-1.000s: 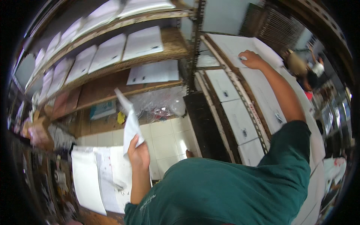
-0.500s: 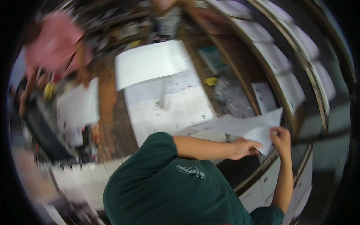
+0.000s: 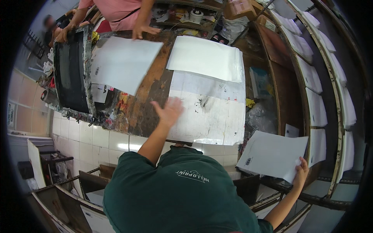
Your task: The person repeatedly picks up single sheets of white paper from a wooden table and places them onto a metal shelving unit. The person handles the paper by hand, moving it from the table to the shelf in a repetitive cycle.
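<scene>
My right hand (image 3: 301,171) grips the edge of a white sheet (image 3: 272,153) at the lower right; the sheet has a small dark printed mark near its left end. Fingers spread, my left hand (image 3: 169,111) is held over the left edge of a smudged white board (image 3: 211,118) on the wooden table, slightly blurred and with nothing in it. A stack of blank white sheets (image 3: 204,58) lies across the far part of that board. Left of it, another white sheet (image 3: 126,62) with a dark mark lies near a co-worker's hand (image 3: 143,29).
A co-worker in pink (image 3: 116,13) holds a dark framed printing screen (image 3: 74,72), tilted up at the table's left end. Racks (image 3: 330,116) filled with white sheets stand along the right. Low metal-framed racks (image 3: 66,194) are behind me. Crumpled clear plastic (image 3: 259,118) lies beside the board.
My left hand has let go of the sheet and swung left over the table. My right hand keeps the sheet, now flatter. The view has turned; the co-worker's screen shows raised at left.
</scene>
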A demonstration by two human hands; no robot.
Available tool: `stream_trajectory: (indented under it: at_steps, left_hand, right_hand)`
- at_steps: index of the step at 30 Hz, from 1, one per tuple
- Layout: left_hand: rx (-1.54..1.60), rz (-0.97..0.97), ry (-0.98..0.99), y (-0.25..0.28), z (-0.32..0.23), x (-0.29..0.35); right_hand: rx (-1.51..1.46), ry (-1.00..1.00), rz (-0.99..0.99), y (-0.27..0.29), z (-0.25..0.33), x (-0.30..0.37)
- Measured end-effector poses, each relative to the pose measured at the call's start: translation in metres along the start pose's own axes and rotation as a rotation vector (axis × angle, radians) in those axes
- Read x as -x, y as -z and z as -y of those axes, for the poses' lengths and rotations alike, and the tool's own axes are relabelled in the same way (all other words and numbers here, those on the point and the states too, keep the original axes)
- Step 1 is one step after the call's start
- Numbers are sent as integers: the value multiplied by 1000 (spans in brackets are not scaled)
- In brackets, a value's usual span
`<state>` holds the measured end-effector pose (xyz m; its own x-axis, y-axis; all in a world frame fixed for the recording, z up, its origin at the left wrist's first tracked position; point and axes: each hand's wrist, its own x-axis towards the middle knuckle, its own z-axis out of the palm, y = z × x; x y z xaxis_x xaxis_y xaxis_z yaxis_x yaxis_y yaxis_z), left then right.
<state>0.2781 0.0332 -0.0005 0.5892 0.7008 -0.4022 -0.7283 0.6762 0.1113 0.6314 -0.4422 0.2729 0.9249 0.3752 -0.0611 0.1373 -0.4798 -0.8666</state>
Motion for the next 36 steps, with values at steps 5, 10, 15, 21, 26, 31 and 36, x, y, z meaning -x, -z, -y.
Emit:
stream_trajectory:
  at_steps: [5,10,15,21,26,31,36]
  left_hand:
    - [75,-145,-278,-24,-38,-16]
    - [-481,-245,-91,41,-42,-88]
    - [-623,19,-56,23,-44,-105]
    - [-848,-44,-219,-79,72,-58]
    - [-937,9,-200,-73,115,-68]
    - [-978,89,-52,-100,169,-67]
    - [-1015,232,8,-144,221,-56]
  right_hand:
    - [214,29,-65,5,-9,0]
    - [523,200,-108,30,-20,-8]
    - [611,-24,-12,100,27,-41]
    - [842,-419,-517,354,41,120]
    - [637,-433,-1114,465,-15,330]
    - [914,-535,-1202,503,-104,458]
    - [916,-763,-1216,472,-180,471]
